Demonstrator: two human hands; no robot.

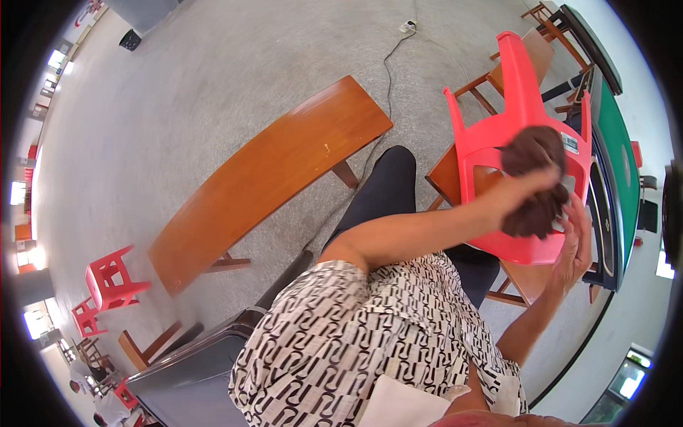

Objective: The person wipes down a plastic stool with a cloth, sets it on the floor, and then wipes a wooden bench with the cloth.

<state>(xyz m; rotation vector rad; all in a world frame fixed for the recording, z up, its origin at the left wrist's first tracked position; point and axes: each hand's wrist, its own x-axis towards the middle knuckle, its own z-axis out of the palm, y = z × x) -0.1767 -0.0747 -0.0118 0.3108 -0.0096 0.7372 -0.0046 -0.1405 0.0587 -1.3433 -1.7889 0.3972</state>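
My left hand (545, 180) reaches across my body and grips a crumpled dark brown cloth (528, 216), which bunches out above and below the fist. Behind the cloth is a red plastic stool (512, 120), tipped so that its legs point away from me. The stool bears a label on its frame. My right hand (575, 240) is at the near right side of the stool, its fingers bent beside the cloth's edge. Blur and overlap hide whether those fingers hold the cloth or the stool.
A curved wooden bench (272, 165) stands ahead to my left. A black cable (388, 69) runs over the floor to a white power socket (408, 26). Close on the right is a green-topped table (613, 144). Red stools (112, 280) and a dark tabletop (187, 379) are leftward.
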